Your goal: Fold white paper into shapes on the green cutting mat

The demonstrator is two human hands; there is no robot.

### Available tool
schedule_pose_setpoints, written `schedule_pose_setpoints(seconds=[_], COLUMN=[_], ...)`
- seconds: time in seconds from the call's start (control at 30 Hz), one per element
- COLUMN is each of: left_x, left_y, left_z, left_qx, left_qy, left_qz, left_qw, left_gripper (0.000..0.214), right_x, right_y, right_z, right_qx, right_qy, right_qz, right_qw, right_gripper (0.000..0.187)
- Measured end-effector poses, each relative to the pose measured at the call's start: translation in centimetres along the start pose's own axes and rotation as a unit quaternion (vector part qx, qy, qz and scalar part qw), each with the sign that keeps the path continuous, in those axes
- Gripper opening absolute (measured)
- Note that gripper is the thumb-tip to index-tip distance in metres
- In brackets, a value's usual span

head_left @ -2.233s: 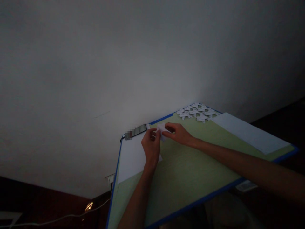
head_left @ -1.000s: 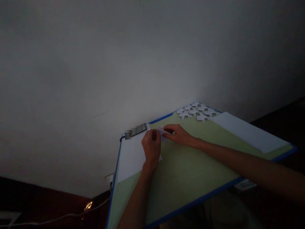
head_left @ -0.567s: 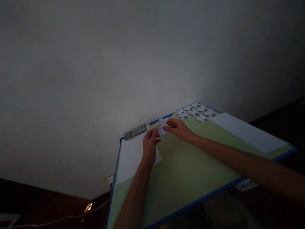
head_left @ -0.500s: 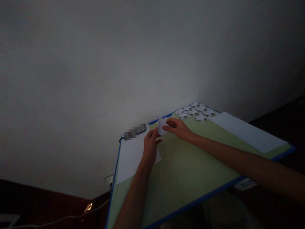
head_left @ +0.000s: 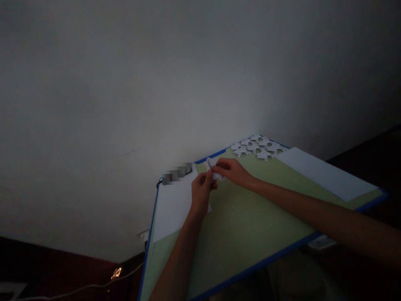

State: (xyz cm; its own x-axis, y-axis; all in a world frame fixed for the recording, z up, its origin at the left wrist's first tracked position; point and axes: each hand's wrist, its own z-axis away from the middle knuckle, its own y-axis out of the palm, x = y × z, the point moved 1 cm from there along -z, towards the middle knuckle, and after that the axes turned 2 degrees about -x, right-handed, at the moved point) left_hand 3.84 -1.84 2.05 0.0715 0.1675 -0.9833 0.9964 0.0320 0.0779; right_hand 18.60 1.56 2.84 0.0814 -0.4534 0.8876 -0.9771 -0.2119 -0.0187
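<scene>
Between my two hands, above the far part of the green table, is a small folded piece of white paper (head_left: 212, 161). My left hand (head_left: 201, 188) pinches its lower edge between thumb and fingers. My right hand (head_left: 232, 171) grips it from the right, thumb and fingertips pressed on the paper. Creases show on its upper part, while the fingers cover much of the rest. At the far corner of the table lie several folded white paper shapes (head_left: 265, 154) with pointed ends.
White paper sheets (head_left: 173, 209) lie on the table's left side, with a phone-like device (head_left: 188, 170), partly blurred out, at their far end. Another white sheet (head_left: 326, 173) is on the right. The blue-edged green table (head_left: 250, 234) stands against a grey wall (head_left: 188, 83). A white cable (head_left: 94, 285) hangs at lower left.
The paper was a flatter square and now looks creased and partly folded. My left hand has moved slightly right and my right hand has come closer to it.
</scene>
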Motion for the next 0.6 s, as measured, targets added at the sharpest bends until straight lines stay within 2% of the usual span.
schedule_pose_setpoints(seconds=[0.17,0.4,0.5,0.6], left_x=[0.1,0.0,-0.3,-0.5], left_y=[-0.4,-0.3,-0.2,-0.2], left_z=[-0.3,-0.1,0.0,0.0], left_qx=[-0.023,0.002,0.007,0.007], left_qy=[0.026,0.0,0.028,0.047], left_qz=[-0.027,-0.004,-0.039,-0.074], left_qw=[0.999,1.0,0.999,0.996], left_gripper=[0.049,0.044,0.042,0.041], right_x=[0.0,-0.2,-0.1,0.0], right_y=[-0.4,-1.0,-1.1,-1.3], right_z=[-0.2,-0.5,-0.5,-0.5], right_qx=[-0.024,-0.042,-0.037,-0.063], right_qy=[-0.011,-0.004,-0.016,-0.037], right_qz=[0.044,0.032,0.049,0.065], right_qw=[0.999,0.999,0.998,0.995], right_gripper=[0.039,0.037,0.036,0.031])
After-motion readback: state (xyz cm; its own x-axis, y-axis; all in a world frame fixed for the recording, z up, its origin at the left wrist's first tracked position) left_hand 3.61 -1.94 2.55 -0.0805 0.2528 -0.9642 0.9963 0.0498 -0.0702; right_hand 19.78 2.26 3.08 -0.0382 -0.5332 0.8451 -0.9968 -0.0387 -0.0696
